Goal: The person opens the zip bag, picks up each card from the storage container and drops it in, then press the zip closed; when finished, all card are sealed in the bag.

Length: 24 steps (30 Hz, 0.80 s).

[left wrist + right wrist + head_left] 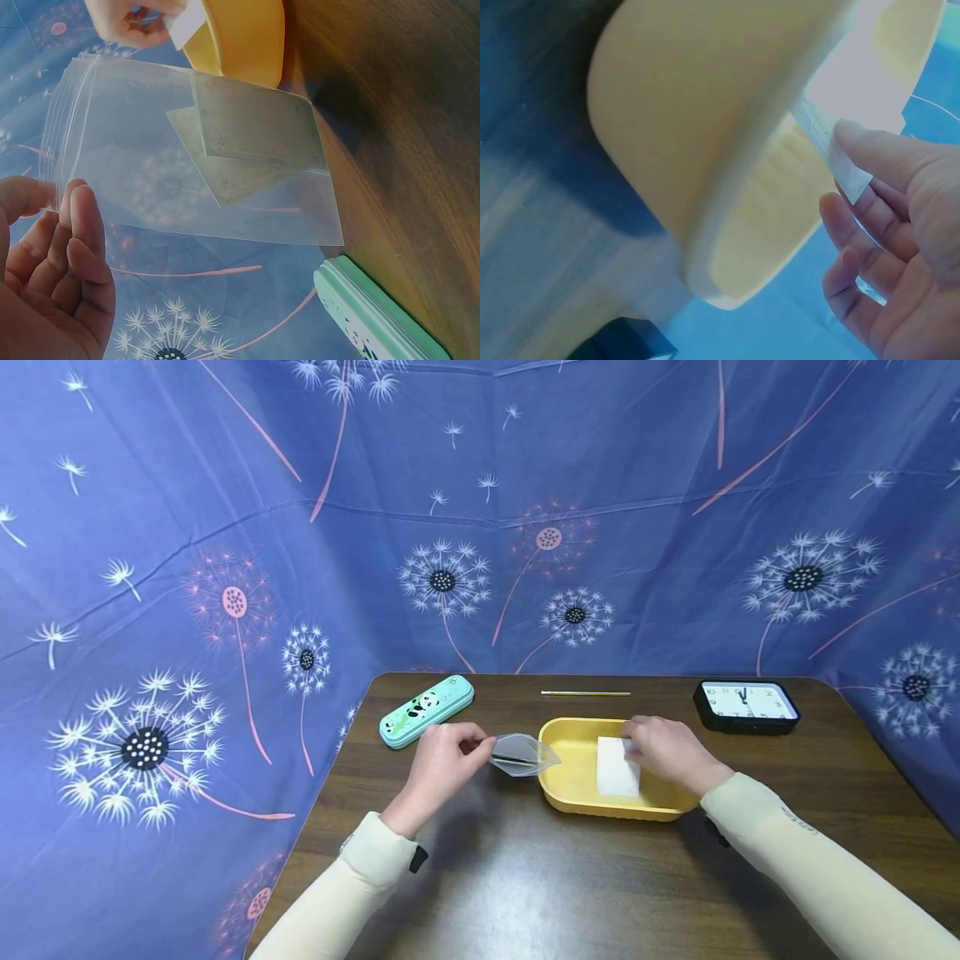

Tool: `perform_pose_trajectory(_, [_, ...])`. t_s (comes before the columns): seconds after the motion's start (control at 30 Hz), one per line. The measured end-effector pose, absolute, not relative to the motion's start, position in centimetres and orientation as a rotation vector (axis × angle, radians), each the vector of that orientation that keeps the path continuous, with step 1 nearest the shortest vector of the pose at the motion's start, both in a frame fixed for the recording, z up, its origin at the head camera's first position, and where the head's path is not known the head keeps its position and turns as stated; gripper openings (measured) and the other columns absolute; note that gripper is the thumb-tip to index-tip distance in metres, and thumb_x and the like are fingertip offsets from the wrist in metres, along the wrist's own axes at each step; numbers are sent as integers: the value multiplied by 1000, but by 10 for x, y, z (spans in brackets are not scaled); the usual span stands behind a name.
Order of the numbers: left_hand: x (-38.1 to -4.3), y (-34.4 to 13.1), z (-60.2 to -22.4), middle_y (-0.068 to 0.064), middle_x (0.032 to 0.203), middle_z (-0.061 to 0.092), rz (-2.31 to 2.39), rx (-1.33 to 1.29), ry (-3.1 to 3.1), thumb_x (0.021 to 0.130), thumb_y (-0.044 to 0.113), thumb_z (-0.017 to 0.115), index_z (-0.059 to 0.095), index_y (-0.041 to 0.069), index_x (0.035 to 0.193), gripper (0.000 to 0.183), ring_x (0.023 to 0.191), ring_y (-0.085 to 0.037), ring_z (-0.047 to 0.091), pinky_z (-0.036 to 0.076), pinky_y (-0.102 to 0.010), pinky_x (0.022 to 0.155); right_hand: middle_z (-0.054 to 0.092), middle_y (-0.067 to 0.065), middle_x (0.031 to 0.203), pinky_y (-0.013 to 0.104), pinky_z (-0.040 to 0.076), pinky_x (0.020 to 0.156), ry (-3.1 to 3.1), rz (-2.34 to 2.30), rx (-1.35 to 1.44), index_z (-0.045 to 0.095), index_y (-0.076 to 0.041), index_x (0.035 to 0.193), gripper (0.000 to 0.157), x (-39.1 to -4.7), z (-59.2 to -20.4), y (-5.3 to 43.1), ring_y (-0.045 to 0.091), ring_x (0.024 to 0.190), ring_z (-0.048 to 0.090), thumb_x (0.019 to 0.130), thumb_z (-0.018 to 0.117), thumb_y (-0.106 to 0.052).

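Note:
My left hand [450, 756] pinches the edge of a clear zip bag [142, 142] between thumb and fingers. Inside the bag lie two greyish flat cards [259, 124], one overlapping the other. The bag hangs just left of a yellow tub [577, 810], its far corner near the rim. Over the tub, my right hand [667, 752] holds a white card [617, 768] by its edge. In the right wrist view the thumb presses on the card [829, 150] from one side, with fingers behind it. What is printed on it cannot be read.
A mint pencil case [426, 712] with a panda picture lies at the back left. Behind the tub is a thin pencil [585, 693]. A black-framed clock [746, 706] stands at the back right. Blue dandelion-print cloth [480, 527] hangs along the table's far edge.

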<state>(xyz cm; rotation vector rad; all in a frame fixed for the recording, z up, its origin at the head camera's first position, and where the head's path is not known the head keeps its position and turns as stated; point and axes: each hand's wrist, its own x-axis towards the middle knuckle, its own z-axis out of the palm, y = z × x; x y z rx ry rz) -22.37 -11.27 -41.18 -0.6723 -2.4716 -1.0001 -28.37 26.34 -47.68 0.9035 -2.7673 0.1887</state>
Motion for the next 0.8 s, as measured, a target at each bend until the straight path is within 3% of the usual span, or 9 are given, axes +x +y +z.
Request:
perform_pose_trajectory(0.3, [-226,-112,-413,15,68,65,-990,-683,-2472,91,15,76,77,19,79,13,58,1,57,48,-25,56,71,0,83,38,52,57,-2749,240,897,75,-11,89,10,-274,-454,262,13,65,61,87,83,-5])
perform_pose_trajectory(0.47, [-226,-111,-412,16,68,65,-987,-680,-2477,91,15,76,77,20,79,13,58,1,57,48,-25,56,69,-3,81,34,47,54,-2750,260,898,75,-14,85,10,-268,-446,261,8,62,54,89,82,-7])
perform_pose_trajectory(0.8, [-226,-110,-413,17,68,65,-999,-681,-2487,92,16,76,77,20,80,13,58,1,56,49,-26,55,67,-5,82,32,48,54,-2598,287,911,73,-15,87,12,-255,-437,252,7,62,54,86,79,-5])
